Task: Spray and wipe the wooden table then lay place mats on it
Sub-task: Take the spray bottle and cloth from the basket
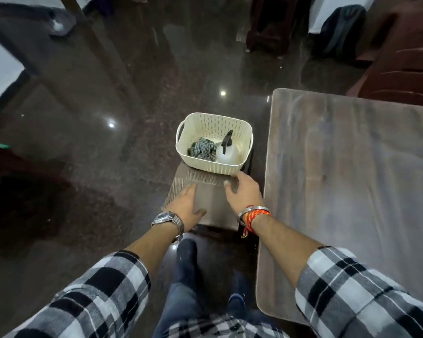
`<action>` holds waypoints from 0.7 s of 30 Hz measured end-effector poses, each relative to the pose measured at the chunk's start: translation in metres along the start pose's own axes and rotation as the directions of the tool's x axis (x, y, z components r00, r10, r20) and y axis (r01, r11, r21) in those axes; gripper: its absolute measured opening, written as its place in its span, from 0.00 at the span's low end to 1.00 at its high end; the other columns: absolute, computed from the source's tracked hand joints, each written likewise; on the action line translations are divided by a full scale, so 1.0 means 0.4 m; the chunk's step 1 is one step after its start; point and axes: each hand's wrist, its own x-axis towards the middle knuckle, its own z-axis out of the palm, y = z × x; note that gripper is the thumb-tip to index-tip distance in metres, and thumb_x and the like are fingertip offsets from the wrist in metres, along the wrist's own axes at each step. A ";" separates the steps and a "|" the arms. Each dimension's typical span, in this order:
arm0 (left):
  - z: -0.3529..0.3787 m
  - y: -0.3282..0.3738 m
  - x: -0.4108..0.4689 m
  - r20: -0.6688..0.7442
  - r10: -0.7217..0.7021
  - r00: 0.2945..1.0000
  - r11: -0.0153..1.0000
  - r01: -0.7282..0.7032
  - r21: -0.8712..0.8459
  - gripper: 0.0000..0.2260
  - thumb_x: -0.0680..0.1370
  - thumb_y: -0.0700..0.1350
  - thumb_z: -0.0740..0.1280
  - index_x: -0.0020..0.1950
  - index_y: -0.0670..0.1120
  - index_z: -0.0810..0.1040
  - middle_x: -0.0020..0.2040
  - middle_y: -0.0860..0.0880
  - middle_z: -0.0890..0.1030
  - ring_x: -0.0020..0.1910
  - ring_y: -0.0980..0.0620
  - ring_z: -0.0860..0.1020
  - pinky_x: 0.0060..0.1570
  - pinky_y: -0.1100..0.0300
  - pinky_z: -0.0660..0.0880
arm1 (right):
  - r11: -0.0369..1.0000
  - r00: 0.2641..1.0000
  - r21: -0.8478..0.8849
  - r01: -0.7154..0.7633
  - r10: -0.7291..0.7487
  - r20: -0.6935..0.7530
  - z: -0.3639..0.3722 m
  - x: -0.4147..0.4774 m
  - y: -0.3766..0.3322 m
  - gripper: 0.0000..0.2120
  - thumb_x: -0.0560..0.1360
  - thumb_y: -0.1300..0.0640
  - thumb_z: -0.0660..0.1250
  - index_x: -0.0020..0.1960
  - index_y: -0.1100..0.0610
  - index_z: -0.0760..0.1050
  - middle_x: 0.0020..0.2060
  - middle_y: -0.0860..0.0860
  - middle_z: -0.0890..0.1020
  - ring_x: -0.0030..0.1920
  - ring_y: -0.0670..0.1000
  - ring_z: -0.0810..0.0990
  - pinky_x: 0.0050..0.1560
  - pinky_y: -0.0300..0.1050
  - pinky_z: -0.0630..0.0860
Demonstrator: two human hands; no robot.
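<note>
A stack of grey-brown place mats (211, 191) lies on a low stool beside the wooden table (352, 181). My left hand (187, 207) rests flat on the mats' near left part, fingers straight. My right hand (243, 191) is over their right edge, with fingers bent down at the far corner; whether it grips the mat is unclear. On the far end of the mats stands a cream basket (214, 167). Inside the basket are a striped cloth (202, 149) and a white spray bottle (226, 152) with a black trigger.
The table's streaked top fills the right side. Dark brown chairs (405, 69) stand behind it. A polished dark floor (95, 142) spreads to the left, with furniture legs at the far left. My legs and feet are below the stool.
</note>
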 end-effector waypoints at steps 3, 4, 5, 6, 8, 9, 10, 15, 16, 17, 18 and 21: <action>-0.030 -0.026 0.129 0.044 0.069 0.997 0.996 -0.071 0.044 0.41 0.78 0.50 0.70 0.82 0.44 0.49 0.82 0.45 0.54 0.80 0.46 0.57 0.77 0.55 0.57 | 0.992 0.992 0.060 -0.113 0.116 -0.040 0.045 0.122 -0.037 0.18 0.76 0.51 0.66 0.63 0.57 0.73 0.57 0.56 0.79 0.55 0.56 0.78 0.55 0.46 0.75; -0.044 -0.036 0.173 0.067 0.096 0.993 0.992 -0.101 0.070 0.41 0.77 0.50 0.70 0.82 0.43 0.48 0.82 0.45 0.53 0.80 0.46 0.57 0.77 0.54 0.57 | 0.985 0.985 0.070 -0.157 0.162 -0.067 0.058 0.166 -0.050 0.19 0.76 0.51 0.66 0.63 0.58 0.73 0.57 0.57 0.79 0.55 0.56 0.78 0.55 0.45 0.74; -0.061 -0.048 0.214 0.091 0.125 0.988 0.986 -0.134 0.095 0.41 0.77 0.51 0.70 0.82 0.43 0.48 0.82 0.45 0.53 0.80 0.46 0.57 0.77 0.52 0.58 | 0.975 0.973 0.082 -0.204 0.212 -0.094 0.071 0.208 -0.062 0.19 0.76 0.50 0.66 0.64 0.59 0.73 0.58 0.58 0.79 0.56 0.57 0.78 0.55 0.45 0.74; -0.074 -0.056 0.243 0.104 0.148 0.983 0.980 -0.160 0.116 0.41 0.77 0.52 0.70 0.82 0.43 0.48 0.82 0.45 0.52 0.80 0.45 0.57 0.77 0.51 0.59 | 0.967 0.962 0.085 -0.241 0.249 -0.109 0.081 0.245 -0.071 0.20 0.76 0.50 0.66 0.64 0.59 0.72 0.57 0.59 0.79 0.56 0.58 0.78 0.55 0.45 0.73; -0.111 -0.078 0.313 0.128 0.191 0.973 0.967 -0.209 0.146 0.42 0.78 0.52 0.69 0.82 0.43 0.47 0.83 0.45 0.51 0.80 0.45 0.57 0.77 0.53 0.58 | 0.950 0.942 0.060 -0.307 0.312 -0.125 0.113 0.341 -0.090 0.22 0.76 0.48 0.67 0.62 0.61 0.72 0.55 0.60 0.80 0.56 0.60 0.78 0.53 0.46 0.73; -0.128 -0.089 0.348 0.143 0.207 0.968 0.962 -0.228 0.152 0.42 0.78 0.52 0.69 0.82 0.43 0.46 0.83 0.44 0.51 0.80 0.45 0.56 0.77 0.54 0.57 | 0.940 0.930 0.035 -0.341 0.342 -0.130 0.130 0.391 -0.097 0.22 0.75 0.46 0.67 0.61 0.62 0.72 0.54 0.61 0.80 0.55 0.61 0.78 0.50 0.46 0.73; -0.142 -0.099 0.382 0.150 0.217 0.965 0.958 -0.240 0.158 0.43 0.78 0.52 0.69 0.82 0.43 0.45 0.83 0.44 0.50 0.80 0.45 0.55 0.77 0.54 0.56 | 0.927 0.918 0.006 -0.376 0.373 -0.132 0.144 0.436 -0.105 0.23 0.74 0.45 0.67 0.59 0.62 0.72 0.52 0.61 0.80 0.53 0.61 0.79 0.47 0.46 0.73; -0.182 -0.130 0.512 0.170 0.233 0.958 0.958 -0.256 0.128 0.46 0.75 0.51 0.72 0.82 0.42 0.45 0.82 0.42 0.51 0.81 0.45 0.53 0.78 0.54 0.54 | 0.852 0.881 -0.224 -0.473 0.454 -0.136 0.184 0.569 -0.092 0.14 0.76 0.56 0.66 0.57 0.65 0.75 0.52 0.62 0.81 0.52 0.62 0.80 0.44 0.46 0.74; -0.187 -0.131 0.526 0.161 0.235 0.959 0.960 -0.255 0.119 0.46 0.75 0.52 0.72 0.82 0.42 0.45 0.82 0.42 0.52 0.81 0.45 0.54 0.78 0.54 0.54 | 0.838 0.881 -0.273 -0.472 0.452 -0.138 0.181 0.571 -0.082 0.11 0.76 0.60 0.64 0.56 0.65 0.76 0.52 0.62 0.81 0.51 0.62 0.80 0.43 0.45 0.73; -0.191 -0.131 0.542 0.148 0.237 0.960 0.961 -0.254 0.106 0.46 0.75 0.52 0.73 0.82 0.42 0.46 0.82 0.42 0.53 0.80 0.45 0.55 0.78 0.54 0.55 | 0.828 0.885 -0.314 -0.464 0.445 -0.134 0.174 0.574 -0.075 0.10 0.76 0.62 0.63 0.55 0.65 0.76 0.51 0.62 0.81 0.50 0.62 0.80 0.42 0.45 0.73; -0.195 -0.129 0.555 0.140 0.237 0.961 0.965 -0.250 0.083 0.46 0.75 0.52 0.73 0.82 0.42 0.47 0.82 0.42 0.54 0.80 0.44 0.57 0.78 0.53 0.55 | 0.825 0.897 -0.358 -0.438 0.427 -0.112 0.164 0.576 -0.072 0.09 0.76 0.63 0.64 0.54 0.64 0.77 0.50 0.62 0.81 0.50 0.62 0.81 0.43 0.46 0.74; -0.205 -0.118 0.586 0.099 0.250 0.963 0.968 -0.249 -0.031 0.48 0.71 0.51 0.76 0.81 0.42 0.50 0.80 0.42 0.61 0.77 0.43 0.62 0.77 0.50 0.60 | 0.840 0.965 -0.522 -0.146 0.238 0.112 0.104 0.583 -0.089 0.10 0.74 0.61 0.65 0.54 0.58 0.79 0.48 0.59 0.82 0.49 0.61 0.80 0.49 0.50 0.78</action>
